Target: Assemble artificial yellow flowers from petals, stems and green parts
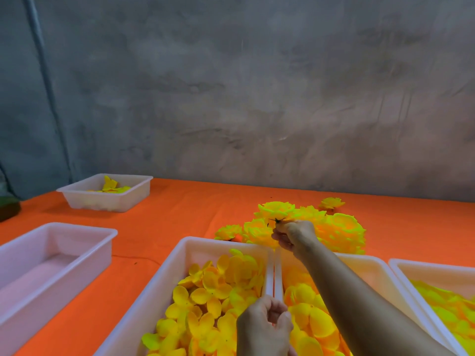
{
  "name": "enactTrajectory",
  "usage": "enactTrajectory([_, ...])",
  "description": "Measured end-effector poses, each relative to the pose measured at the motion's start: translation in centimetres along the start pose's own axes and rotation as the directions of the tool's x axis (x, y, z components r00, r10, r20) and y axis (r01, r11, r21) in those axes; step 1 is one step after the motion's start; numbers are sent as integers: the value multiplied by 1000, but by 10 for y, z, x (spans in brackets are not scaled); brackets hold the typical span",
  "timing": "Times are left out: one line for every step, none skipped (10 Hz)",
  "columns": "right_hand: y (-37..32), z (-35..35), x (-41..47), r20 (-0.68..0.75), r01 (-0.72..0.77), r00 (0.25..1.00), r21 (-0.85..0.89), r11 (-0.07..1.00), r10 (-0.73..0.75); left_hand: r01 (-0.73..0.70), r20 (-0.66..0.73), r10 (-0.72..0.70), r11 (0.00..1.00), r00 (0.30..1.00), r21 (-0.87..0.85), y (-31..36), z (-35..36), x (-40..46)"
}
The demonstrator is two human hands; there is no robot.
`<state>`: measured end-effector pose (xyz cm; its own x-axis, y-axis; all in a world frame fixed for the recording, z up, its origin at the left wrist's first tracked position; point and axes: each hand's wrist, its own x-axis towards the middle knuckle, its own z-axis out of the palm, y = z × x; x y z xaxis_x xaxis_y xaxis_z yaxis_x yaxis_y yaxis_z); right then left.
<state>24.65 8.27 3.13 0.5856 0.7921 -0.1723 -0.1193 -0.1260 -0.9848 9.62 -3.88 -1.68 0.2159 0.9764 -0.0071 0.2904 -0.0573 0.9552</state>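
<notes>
Though the work is plainly under way, much loose stock is left. Far left: small white tray [105,194] holding a few yellow pieces [111,186], kind not clear. Near left: long white tray [51,265], nothing seen inside it. Orange cloth [180,217] covers the table.

Centre near: white tray of loose petals [205,299], heaped; beside it, rims touching, a second tray of petals [308,317], partly hidden by the forearm. Left hand [267,322] hangs over the join of the two trays, fingers curled inward; whether it holds anything, cannot tell.

Centre far: right hand [293,235] reaches past the trays, fingertips pinching a finished flower [276,210] by its dark green base, at the near edge of the pile of finished flowers [334,229] on the cloth. One flower [331,202] lies apart, farther back. Judgement: this flower is complete and being added to the pile.

Right near: third tray [442,294], also full of yellow petals. No stems visible.
</notes>
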Motion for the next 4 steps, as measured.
enactTrajectory([-3,2,-2,38,-19,999,12,1000,18,-21,13,21,1000,1000,5,-1,-1,-1])
enactTrajectory([-2,0,-15,62,-31,998,22,999,30,-42,9,42,999,999,-6,-1,-1,-1])
enactTrajectory([2,-10,-31,64,-15,998,16,1000,14,-51,44,52,999,998,-13,0,-2,-3])
enactTrajectory([10,-20,-51,81,-11,997,-12,1000,12,-84,27,86,994,996,-69,5,-3,-9])
